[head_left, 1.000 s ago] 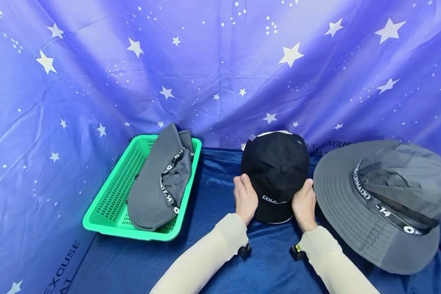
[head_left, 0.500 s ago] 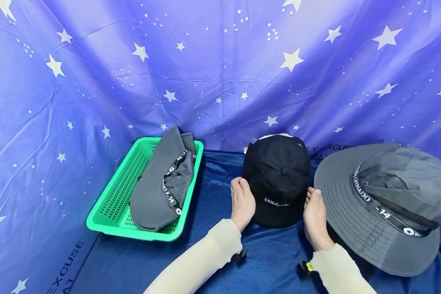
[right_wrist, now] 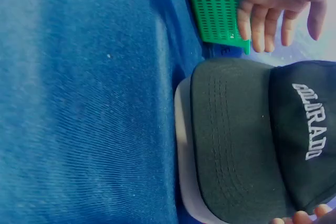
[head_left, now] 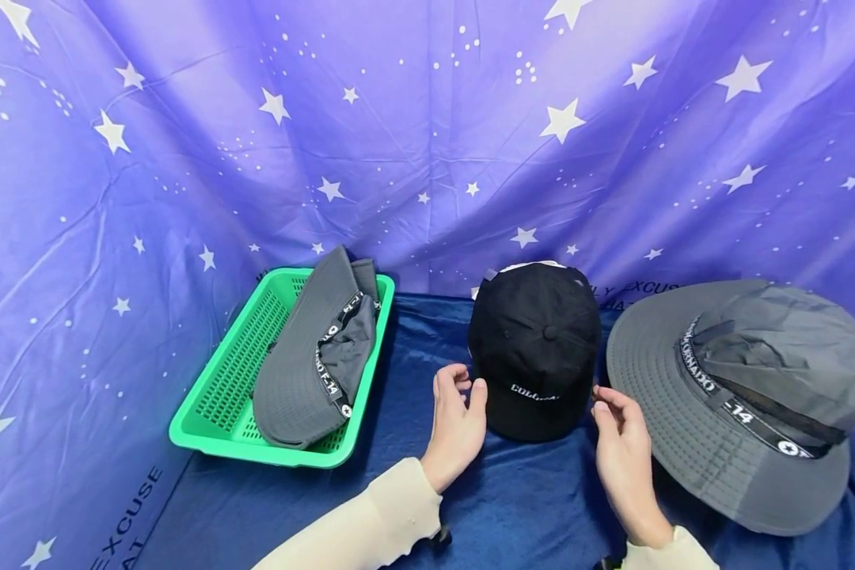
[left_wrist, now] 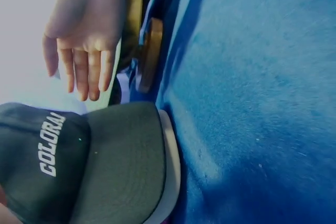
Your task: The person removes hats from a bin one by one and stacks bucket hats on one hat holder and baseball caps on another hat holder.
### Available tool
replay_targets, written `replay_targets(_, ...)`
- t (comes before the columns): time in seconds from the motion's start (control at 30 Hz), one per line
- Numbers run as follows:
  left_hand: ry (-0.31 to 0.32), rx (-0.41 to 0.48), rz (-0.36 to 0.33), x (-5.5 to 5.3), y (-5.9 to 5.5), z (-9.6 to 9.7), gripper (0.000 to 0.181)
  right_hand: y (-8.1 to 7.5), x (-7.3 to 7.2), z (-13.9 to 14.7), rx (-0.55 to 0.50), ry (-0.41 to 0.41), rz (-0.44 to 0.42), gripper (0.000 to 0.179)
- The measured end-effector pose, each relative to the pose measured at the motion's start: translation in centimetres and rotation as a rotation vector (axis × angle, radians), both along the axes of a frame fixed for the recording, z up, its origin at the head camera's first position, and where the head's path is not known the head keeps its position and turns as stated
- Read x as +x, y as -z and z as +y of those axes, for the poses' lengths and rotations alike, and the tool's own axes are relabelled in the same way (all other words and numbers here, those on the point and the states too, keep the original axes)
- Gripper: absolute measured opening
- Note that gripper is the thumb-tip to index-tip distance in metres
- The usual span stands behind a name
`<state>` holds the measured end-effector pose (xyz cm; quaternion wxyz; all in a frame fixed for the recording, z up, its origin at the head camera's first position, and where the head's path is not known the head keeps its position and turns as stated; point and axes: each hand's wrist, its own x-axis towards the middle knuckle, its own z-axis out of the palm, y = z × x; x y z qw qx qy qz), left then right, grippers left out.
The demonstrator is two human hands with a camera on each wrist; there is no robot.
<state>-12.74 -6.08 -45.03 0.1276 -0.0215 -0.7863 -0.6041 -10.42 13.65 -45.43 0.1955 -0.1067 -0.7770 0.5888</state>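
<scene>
A black baseball cap (head_left: pixel 541 348) with white lettering sits on the blue cloth, brim toward me. Under its brim a pale second brim (right_wrist: pixel 191 182) shows in the right wrist view. My left hand (head_left: pixel 456 431) is just left of the brim, fingers loosely bent and holding nothing. On the other side my right hand (head_left: pixel 625 459) has its fingertips close to the cap's right edge; whether they touch it I cannot tell. Both hands appear apart from each other. In the left wrist view the right hand (left_wrist: pixel 89 35) shows loose, extended fingers.
To the left stands a green plastic basket (head_left: pixel 192 439) with folded dark grey hats (head_left: pixel 299 380) in it. A wide-brimmed grey hat (head_left: pixel 748 404) lies close by on the right. A purple starred curtain (head_left: pixel 427 142) hangs behind the blue cloth (head_left: pixel 513 514).
Both hands have let go of the black cap's sides and drawn back toward me, spreading slightly apart. The cap stays in about the same place.
</scene>
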Motion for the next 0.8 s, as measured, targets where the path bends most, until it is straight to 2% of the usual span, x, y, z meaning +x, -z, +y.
replay_targets(0.1,0.055,-0.036,0.033,0.8,-0.3,-0.9,0.026,0.1,0.5,-0.3,-0.025,0.013,0.083,0.024)
replay_targets(0.27,0.149,-0.094,0.052,1.8,-1.0,-2.5,0.019,-0.1,1.3,-1.4,-0.09,-0.015,0.185,0.02)
replay_targets(0.47,0.211,-0.108,0.029,2.6,-3.0,-4.4,0.017,-0.6,1.8,-3.6,-0.152,-0.117,0.254,0.018)
replay_targets(0.63,0.24,-0.176,0.039,2.9,-4.7,-6.1,0.013,-0.7,1.9,-5.7,-0.162,-0.213,0.23,0.013)
replay_targets(0.8,0.233,-0.249,0.056,2.8,-5.8,-8.2,0.008,-0.7,1.6,-7.7,-0.14,-0.283,0.172,0.011)
